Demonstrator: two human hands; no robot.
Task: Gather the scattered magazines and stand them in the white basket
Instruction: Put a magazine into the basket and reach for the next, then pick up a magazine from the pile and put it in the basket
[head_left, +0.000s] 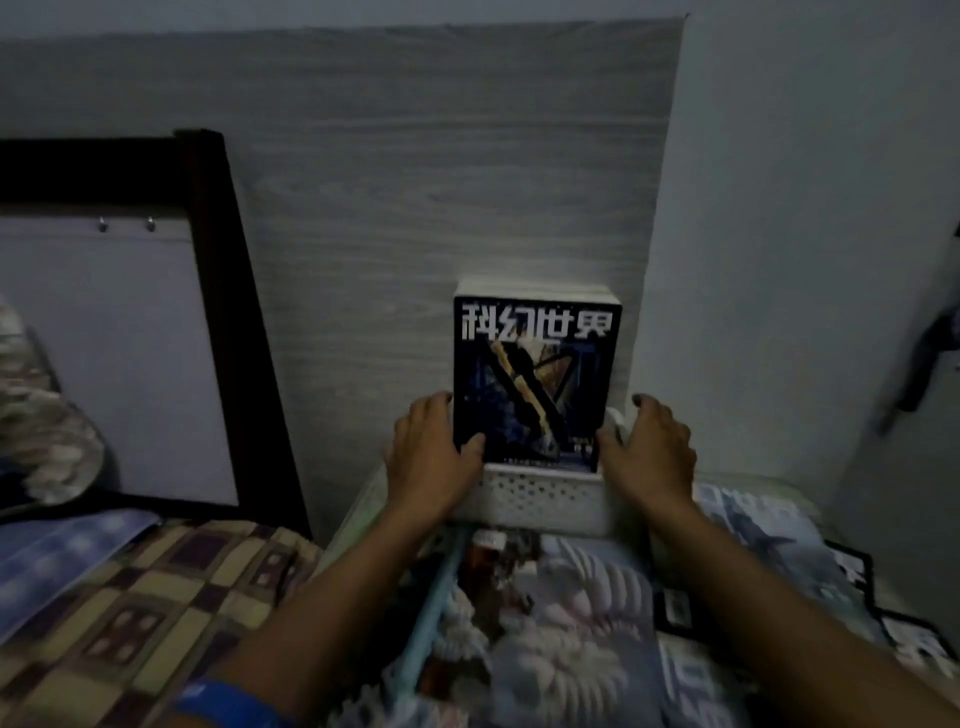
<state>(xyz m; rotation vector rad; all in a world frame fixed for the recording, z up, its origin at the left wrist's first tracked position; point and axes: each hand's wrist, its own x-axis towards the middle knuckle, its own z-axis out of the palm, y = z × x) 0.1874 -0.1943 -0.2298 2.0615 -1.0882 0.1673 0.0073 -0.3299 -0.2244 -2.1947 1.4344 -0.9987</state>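
Nearest to me, a blue band (228, 701) circles the person's left forearm, and to its left a bed cover (135, 597) of brown and tan squares lies over the bed. Two forearms reach away across the magazines still lying flat. I count at least three of them, though the dim light makes the edges hard to separate: a pale feathery-covered magazine (561, 623) between the arms, a blue-grey magazine (753, 525) to the right of it, and a black-bordered magazine (857, 587) partly beneath that one.

Beyond them stands one white basket (535, 493) with a perforated front wall. One stack of magazines (535, 374) stands upright inside it, a dark cover with large white characters facing out. How many are in the stack I cannot tell.

The left hand (431, 457) has its thumb over the front cover and its fingers round the left edge of the stack, gripping it. The right hand (649, 452) rests at the right side, thumb touching the cover's lower corner, fingers loosely spread over the basket rim.

Farther back rises a grey wood-grain panel (415, 182), with one dark-framed board (114, 338) leaning to the left.
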